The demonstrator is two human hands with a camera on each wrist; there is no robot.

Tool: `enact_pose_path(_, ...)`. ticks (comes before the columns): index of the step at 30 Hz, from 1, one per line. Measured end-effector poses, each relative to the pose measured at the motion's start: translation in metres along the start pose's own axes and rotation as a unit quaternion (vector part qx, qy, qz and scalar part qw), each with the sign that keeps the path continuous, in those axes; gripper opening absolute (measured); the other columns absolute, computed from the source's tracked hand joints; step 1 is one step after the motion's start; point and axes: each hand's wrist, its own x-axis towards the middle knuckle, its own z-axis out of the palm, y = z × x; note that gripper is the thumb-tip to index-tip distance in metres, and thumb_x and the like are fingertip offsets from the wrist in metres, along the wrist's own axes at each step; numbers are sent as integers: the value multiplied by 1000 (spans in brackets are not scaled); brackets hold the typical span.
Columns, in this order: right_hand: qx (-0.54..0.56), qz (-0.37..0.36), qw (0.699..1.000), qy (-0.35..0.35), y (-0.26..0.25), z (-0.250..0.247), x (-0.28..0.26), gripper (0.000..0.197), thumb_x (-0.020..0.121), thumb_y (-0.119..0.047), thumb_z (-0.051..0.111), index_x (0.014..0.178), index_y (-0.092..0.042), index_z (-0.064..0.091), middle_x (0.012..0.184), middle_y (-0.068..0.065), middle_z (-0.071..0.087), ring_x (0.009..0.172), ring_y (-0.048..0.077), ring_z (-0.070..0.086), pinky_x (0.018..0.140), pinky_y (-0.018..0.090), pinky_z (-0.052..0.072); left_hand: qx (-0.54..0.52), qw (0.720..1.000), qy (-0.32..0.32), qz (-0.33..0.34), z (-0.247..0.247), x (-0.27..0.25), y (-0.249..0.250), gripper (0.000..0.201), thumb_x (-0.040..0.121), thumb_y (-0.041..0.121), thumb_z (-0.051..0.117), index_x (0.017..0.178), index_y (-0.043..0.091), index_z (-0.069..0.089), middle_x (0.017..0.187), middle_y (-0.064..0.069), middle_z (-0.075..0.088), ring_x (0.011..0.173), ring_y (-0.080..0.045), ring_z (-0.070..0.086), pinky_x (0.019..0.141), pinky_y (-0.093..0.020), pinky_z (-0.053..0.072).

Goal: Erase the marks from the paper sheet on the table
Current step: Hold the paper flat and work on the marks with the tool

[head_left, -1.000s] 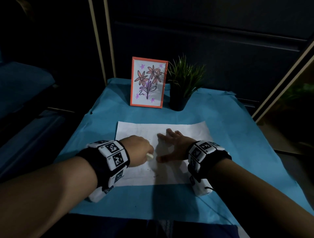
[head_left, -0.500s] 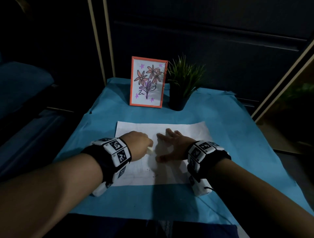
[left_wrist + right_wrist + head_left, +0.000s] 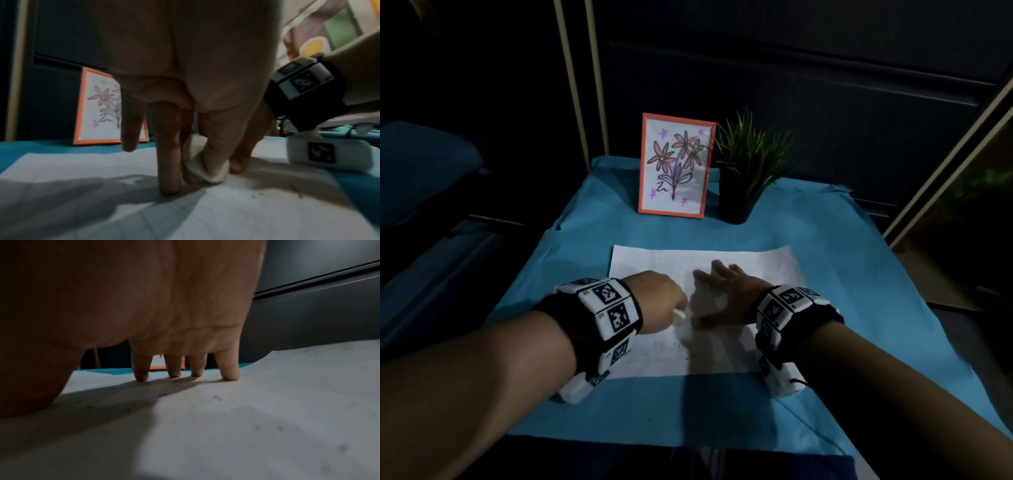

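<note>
A white paper sheet (image 3: 756, 274) lies on the blue-covered table (image 3: 842, 274), with faint lines and dark eraser crumbs (image 3: 676, 344) near its front. My left hand (image 3: 664, 301) pinches a white eraser (image 3: 679, 315) between thumb and fingers and presses it onto the sheet; the left wrist view shows the eraser (image 3: 205, 168) on the paper (image 3: 246, 219). My right hand (image 3: 726, 291) lies flat and spread on the sheet just right of the eraser. In the right wrist view its fingertips (image 3: 230, 374) press on the paper (image 3: 267, 402).
A flower drawing in an orange frame (image 3: 674, 168) and a small potted plant (image 3: 743, 171) stand at the back of the table. Dark cabinets rise behind. The blue cover has bare room left and right of the sheet.
My left hand with the eraser slid a little away and then back toward me on the sheet. The right hand stayed put.
</note>
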Motion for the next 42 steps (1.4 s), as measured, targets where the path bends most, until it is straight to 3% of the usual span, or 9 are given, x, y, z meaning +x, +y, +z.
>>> enact_pose_path(4, 15, -5, 1000, 13, 0, 1, 0, 101, 68, -74, 62, 147, -48, 4, 159, -9, -7, 147, 18, -4, 117, 50, 15, -44, 999, 12, 1, -4, -3, -5, 23, 95, 25, 51, 114, 24, 65, 110, 1, 63, 97, -19, 56, 79, -30, 43)
enact_pose_path(8, 59, 18, 997, 50, -4, -4, -10, 89, 65, -65, 72, 140, -43, 29, 150, -6, 18, 136, 24, 30, 113, 43, 26, -79, 995, 61, -8, -7, 0, -15, 23, 95, 28, 53, 114, 25, 65, 114, 2, 64, 103, -19, 57, 82, -27, 42)
enact_pose_path(11, 30, 22, 997, 68, -6, -9, -14, 71, 71, -60, 70, 133, -41, 41, 143, -2, 29, 133, 21, 36, 116, 50, 6, -105, 989, 98, -26, -13, 1, -26, 24, 95, 34, 54, 115, 26, 63, 115, 3, 63, 106, -19, 56, 86, -29, 44)
enact_pose_path(15, 54, -20, 989, 139, -11, -22, -14, 55, 79, -51, 67, 128, -34, 51, 134, 1, 45, 126, 19, 45, 115, 45, 20, -210, 961, 177, -34, -23, 3, -35, 18, 89, 41, 64, 99, 29, 55, 95, 9, 63, 79, -10, 59, 74, -31, 49)
enact_pose_path(18, 168, -68, 967, 179, -26, -34, -8, 34, 78, -36, 74, 107, -20, 63, 107, 3, 63, 95, 20, 58, 87, 32, 47, -253, 943, 217, -16, -30, 10, -34, 23, 85, 32, 70, 90, 27, 47, 87, 8, 61, 65, -6, 51, 66, -29, 44)
enact_pose_path(23, 150, -54, 964, 213, -36, -42, 7, 16, 81, -26, 71, 86, -11, 68, 65, -4, 50, 74, 16, 45, 59, 21, 30, -289, 935, 204, -21, -35, 19, -38, 27, 86, 26, 70, 98, 26, 46, 90, 8, 63, 71, -8, 57, 69, -29, 47)
enact_pose_path(29, 130, -10, 975, 181, -25, -33, 25, 12, 85, -26, 65, 87, -14, 63, 96, 11, 63, 89, 25, 57, 70, 24, 38, -120, 988, 57, -74, -9, 26, -58, 49, 82, 41, 69, 124, 22, 54, 121, 0, 48, 112, -19, 52, 94, -33, 44)
enact_pose_path(37, 101, -20, 975, 195, -35, -34, 46, 25, 91, -29, 57, 111, -16, 66, 111, 11, 61, 103, 29, 57, 79, 25, 40, -130, 987, 45, -80, 0, 32, -65, 70, 75, 55, 70, 135, 27, 49, 121, 3, 43, 115, -19, 48, 94, -39, 47)
enact_pose_path(42, 61, -44, 985, 155, -42, -29, 51, 20, 90, -20, 53, 99, -9, 68, 99, 10, 52, 92, 28, 53, 77, 28, 40, -117, 989, 36, -83, 1, 32, -63, 79, 68, 67, 71, 133, 28, 48, 117, 4, 42, 114, -19, 46, 95, -37, 44)
